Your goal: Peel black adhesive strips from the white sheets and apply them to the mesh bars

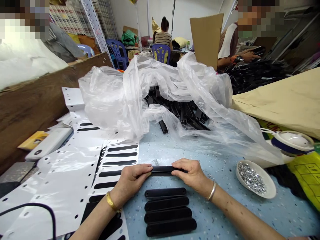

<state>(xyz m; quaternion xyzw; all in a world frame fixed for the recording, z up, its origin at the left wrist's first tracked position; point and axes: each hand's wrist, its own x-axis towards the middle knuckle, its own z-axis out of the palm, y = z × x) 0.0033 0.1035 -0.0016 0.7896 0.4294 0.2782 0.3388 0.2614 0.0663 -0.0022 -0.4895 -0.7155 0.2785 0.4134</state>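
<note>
Strips first: four flat black plastic strips with rounded ends (170, 211) lie stacked in a row just below my grip, and a fifth matching black strip (163, 170) is pinched at each end between my left hand (132, 181) and right hand (191, 173). Right of my grip sits one white oval dish of silver rivets (255, 180).

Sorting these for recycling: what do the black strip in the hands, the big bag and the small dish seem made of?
Black strip: likely moulded plastic, matte with slight sheen. Big bag: thin clear plastic film, crinkled and glossy. Small dish: white and smooth, ceramic or plastic, can't tell.
</note>
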